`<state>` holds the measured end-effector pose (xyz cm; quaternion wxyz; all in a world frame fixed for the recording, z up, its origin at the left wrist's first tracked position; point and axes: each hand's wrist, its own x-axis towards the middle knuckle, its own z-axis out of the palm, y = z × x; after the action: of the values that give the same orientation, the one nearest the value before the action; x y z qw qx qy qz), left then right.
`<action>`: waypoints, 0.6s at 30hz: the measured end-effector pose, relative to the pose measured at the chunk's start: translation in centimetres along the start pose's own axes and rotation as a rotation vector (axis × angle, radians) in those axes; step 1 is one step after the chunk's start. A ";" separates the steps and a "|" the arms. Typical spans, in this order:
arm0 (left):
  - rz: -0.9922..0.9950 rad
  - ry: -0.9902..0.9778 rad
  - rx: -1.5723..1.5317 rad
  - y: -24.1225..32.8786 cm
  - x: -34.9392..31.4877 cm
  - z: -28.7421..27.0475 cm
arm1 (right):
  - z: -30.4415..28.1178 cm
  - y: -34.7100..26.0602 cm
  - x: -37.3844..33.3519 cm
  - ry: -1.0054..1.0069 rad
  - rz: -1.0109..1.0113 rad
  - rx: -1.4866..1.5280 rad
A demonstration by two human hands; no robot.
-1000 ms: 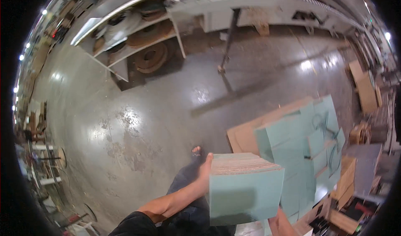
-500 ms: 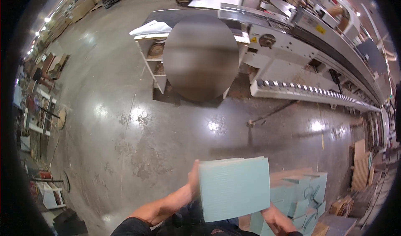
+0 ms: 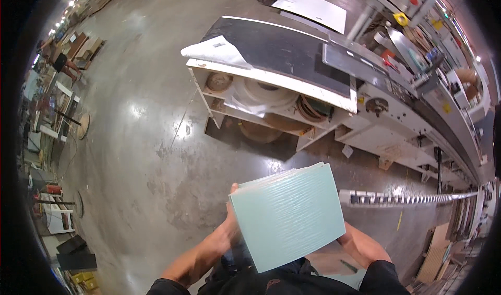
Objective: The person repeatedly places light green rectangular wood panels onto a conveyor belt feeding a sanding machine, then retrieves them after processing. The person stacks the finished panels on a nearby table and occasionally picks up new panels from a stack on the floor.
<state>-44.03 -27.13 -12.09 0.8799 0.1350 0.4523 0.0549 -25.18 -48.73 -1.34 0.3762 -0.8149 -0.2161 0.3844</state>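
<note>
Left hand [image 3: 229, 231] and right hand [image 3: 360, 245] grip opposite edges of stiff, probably heavy stacked green panels [image 3: 288, 223], best held there

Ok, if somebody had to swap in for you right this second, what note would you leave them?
Left hand: grip on the left edge of the stack of pale green panels.
Right hand: grip on the stack's right edge, lower down.
Stack: held flat-ish in front of the body, above the concrete floor, clear of everything.
Ahead: white shelving cart with a black top, and the long machine with a roller rail to the right.
Done: stack lifted and carried.
Left: it is not yet set down anywhere.
</note>
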 end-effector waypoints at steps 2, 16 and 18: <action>0.042 0.023 -0.117 3.6 1.4 3.4 | -1.2 -2.1 4.2 -0.022 -0.016 -0.020; 0.064 -0.285 -0.300 19.7 15.7 13.9 | -10.1 -14.0 28.1 -0.091 -0.088 -0.072; 0.090 -0.228 -0.215 22.2 15.6 16.6 | -11.6 -15.1 31.4 -0.112 -0.102 -0.079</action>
<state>-20.88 -5.60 -8.73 0.9316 0.0658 0.3344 0.1265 2.22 -24.32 0.76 0.3501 -0.7942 -0.2929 0.4010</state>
